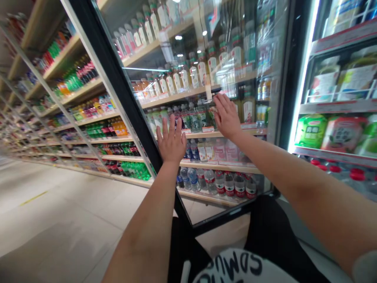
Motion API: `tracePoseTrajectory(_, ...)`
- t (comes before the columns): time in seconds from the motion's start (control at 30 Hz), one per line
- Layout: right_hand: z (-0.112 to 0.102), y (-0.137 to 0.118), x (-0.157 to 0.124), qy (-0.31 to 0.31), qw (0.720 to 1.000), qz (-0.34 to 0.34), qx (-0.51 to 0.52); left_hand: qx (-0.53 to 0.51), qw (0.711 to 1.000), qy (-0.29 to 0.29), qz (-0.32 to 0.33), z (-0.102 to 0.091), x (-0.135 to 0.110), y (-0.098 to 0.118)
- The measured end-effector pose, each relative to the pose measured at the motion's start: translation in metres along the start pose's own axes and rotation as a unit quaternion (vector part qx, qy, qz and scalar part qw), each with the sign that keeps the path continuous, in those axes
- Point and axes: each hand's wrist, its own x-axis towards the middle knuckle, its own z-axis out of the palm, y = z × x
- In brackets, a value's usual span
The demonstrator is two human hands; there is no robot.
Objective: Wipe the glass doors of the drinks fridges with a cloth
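A glass cooler door (235, 210) with a black frame stands swung open in front of me. My left hand (171, 143) lies with spread fingers against the glass, beside the frame's left edge. Higher and to the right, my right hand (226, 116) rests at the glass with its fingers stretched out and slightly bent. Just beyond those fingertips is a small dark bar (212, 94) with a pale part; whether it is on the glass, behind it or a reflection I cannot tell. Bottles (229, 182) on wooden shelves show through the glass.
At right stands the lit cooler, its shelves (338, 107) stocked with bottles and green and pink packs (310, 131). Long shelves of drinks (79, 90) run along the left. Pale floor tiles (73, 204) lie below. My black-clad legs (271, 232) are close to the door's bottom edge.
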Motion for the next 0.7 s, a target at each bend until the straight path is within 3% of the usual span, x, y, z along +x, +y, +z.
tracePoseTrajectory(0.1, -0.002, -0.001, -0.006, -0.008, 1.000, -0.005, -0.003, 0.000, 1.000, -0.001, 0.000, 0.001, 0.000, 0.000)
tracePoseTrajectory(0.27, -0.010, 0.002, -0.013, -0.078, 0.993, -0.085, 0.001, 0.017, 1.000, -0.005, 0.003, 0.001, 0.000, 0.000)
tracePoseTrajectory(0.43, -0.003, 0.001, -0.012, 0.011, 1.000, -0.016, 0.019, 0.070, 0.997, -0.003, 0.015, -0.001, -0.003, 0.002)
tracePoseTrajectory(0.5, 0.001, -0.004, -0.014, 0.006, 0.999, -0.037, 0.026, 0.092, 0.995, 0.001, 0.025, -0.002, -0.004, 0.003)
tracePoseTrajectory(0.6, 0.003, -0.011, -0.016, -0.039, 0.991, -0.124, 0.034, 0.116, 0.993, 0.002, 0.034, -0.004, -0.006, 0.004)
tracePoseTrajectory(0.7, 0.004, -0.014, -0.012, -0.003, 0.996, -0.088, 0.026, 0.127, 0.991, -0.009, 0.030, -0.004, -0.007, 0.005)
